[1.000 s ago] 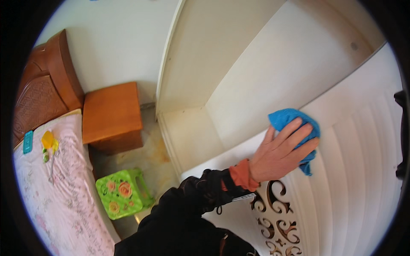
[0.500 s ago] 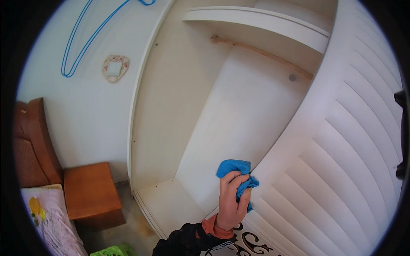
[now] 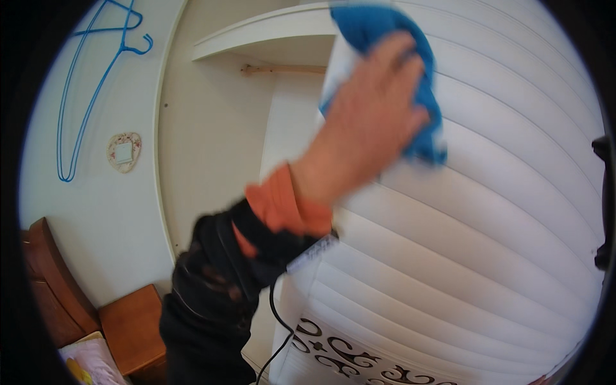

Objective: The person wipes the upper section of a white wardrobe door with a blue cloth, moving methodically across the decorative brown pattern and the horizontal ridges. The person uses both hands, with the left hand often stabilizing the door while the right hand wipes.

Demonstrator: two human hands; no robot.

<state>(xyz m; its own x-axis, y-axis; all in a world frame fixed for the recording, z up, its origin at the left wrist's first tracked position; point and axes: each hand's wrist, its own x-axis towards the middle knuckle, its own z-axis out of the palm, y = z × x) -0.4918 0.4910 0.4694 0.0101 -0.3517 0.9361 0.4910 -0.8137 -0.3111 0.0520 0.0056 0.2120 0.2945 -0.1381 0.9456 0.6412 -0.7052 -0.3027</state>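
My left hand (image 3: 366,119) is closed around a blue cloth (image 3: 423,138) and presses it toward the upper part of a white louvred wardrobe door (image 3: 475,212). Motion blurs both the fingers and the cloth. The cloth spreads out above the knuckles and hangs down past the thumb side. A black sleeve with an orange cuff (image 3: 289,199) covers the forearm, which reaches up from the lower left. Behind the hand, part of the open wardrobe interior (image 3: 212,135) shows, with its white shelf (image 3: 269,32). My right hand does not show.
Blue hangers (image 3: 80,109) hang on the wall at left, above a heart-shaped switch surround (image 3: 131,160). Below stand a brown nightstand (image 3: 131,324) and a wooden headboard (image 3: 54,289). Dark scrollwork (image 3: 350,353) decorates the door's lower part, and a thin black cord (image 3: 280,324) dangles beside it.
My left hand has moved up with the blue cloth, from low beside the door's edge to high on the door's slats. The view has shifted to the right.
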